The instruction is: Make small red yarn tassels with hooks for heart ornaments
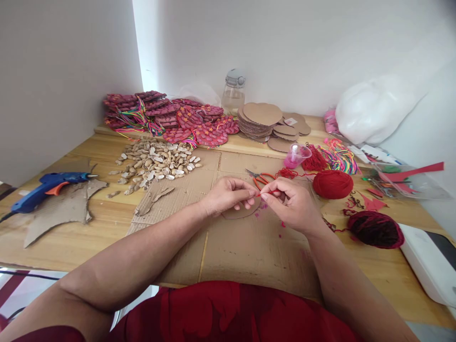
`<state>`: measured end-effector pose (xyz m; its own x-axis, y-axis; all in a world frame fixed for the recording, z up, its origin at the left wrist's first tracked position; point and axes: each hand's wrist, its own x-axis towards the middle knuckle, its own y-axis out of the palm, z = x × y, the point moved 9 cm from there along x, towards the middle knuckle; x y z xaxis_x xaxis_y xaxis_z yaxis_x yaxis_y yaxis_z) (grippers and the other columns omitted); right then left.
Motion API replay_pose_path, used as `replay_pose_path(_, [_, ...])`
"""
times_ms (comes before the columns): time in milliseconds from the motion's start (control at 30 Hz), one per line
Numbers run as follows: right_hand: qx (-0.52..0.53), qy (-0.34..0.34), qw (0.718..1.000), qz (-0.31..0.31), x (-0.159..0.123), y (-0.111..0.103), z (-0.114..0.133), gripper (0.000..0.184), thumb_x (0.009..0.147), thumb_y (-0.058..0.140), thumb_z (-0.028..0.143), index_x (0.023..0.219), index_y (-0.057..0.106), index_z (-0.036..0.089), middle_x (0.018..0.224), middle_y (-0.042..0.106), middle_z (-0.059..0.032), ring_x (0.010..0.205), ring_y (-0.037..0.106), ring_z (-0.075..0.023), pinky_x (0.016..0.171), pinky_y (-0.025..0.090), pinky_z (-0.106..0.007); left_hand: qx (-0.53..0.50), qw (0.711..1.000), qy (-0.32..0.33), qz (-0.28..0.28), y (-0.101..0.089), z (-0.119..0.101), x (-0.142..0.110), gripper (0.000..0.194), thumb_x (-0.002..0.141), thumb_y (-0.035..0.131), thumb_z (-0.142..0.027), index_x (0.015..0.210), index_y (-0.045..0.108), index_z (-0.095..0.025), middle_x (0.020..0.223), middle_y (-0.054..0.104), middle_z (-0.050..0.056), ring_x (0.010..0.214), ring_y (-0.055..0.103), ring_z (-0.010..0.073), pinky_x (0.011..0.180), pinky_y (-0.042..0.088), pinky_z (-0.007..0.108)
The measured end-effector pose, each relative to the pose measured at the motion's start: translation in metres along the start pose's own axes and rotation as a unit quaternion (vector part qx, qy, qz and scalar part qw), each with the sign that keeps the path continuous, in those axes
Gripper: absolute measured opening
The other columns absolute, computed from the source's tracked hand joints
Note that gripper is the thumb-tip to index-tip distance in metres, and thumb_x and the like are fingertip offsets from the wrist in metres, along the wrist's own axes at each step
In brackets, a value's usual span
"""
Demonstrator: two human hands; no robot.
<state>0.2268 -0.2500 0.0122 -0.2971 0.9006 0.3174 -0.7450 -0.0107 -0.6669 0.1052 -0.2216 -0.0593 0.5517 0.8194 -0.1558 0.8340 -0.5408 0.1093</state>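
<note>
My left hand (pixel 231 194) and my right hand (pixel 290 203) meet over the middle of the cardboard sheet (pixel 249 256). Thumb and forefinger of each are pinched on a thin piece of red yarn (pixel 259 194), mostly hidden by the fingers. Just behind my fingers lie orange-handled pliers (pixel 262 179). A cardboard disc (pixel 240 213) is partly covered by my hands. To the right of my right hand sits a ball of red yarn (pixel 333 184), with a darker maroon yarn ball (pixel 375 229) nearer to me.
Peanut shells (pixel 160 161) are heaped at left, beyond a blue glue gun (pixel 53 187). Decorated pink pieces (pixel 199 123), a water bottle (pixel 234 90) and stacked cardboard cutouts (pixel 261 116) line the back. A plastic cup (pixel 297 156) and a white device (pixel 427 261) are on the right.
</note>
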Motion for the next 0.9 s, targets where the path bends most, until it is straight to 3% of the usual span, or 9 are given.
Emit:
replay_pose_path(333, [-0.034, -0.019, 0.999, -0.011, 0.001, 0.0, 0.007, 0.009, 0.083, 0.06, 0.019, 0.077, 0.067, 0.02, 0.069, 0.057, -0.001, 0.061, 0.048, -0.013, 0.055, 0.036, -0.028, 0.047, 0.999, 0.007, -0.001, 0.002, -0.002, -0.002, 0.026, 0.078, 0.067, -0.039, 0.081, 0.07, -0.013, 0.07, 0.067, 0.004, 0.061, 0.06, 0.0098, 0.051, 0.041, 0.019])
replay_pose_path(900, [-0.009, -0.011, 1.0, -0.005, 0.002, 0.001, 0.007, 0.009, 0.084, 0.06, 0.021, 0.078, 0.066, 0.02, 0.069, 0.059, -0.0019, 0.06, 0.05, -0.0131, 0.055, 0.04, -0.028, 0.042, 0.999, 0.003, -0.017, 0.001, -0.003, -0.002, 0.017, 0.072, 0.066, -0.03, 0.076, 0.069, -0.014, 0.063, 0.066, 0.002, 0.058, 0.061, 0.0101, 0.048, 0.039, 0.018])
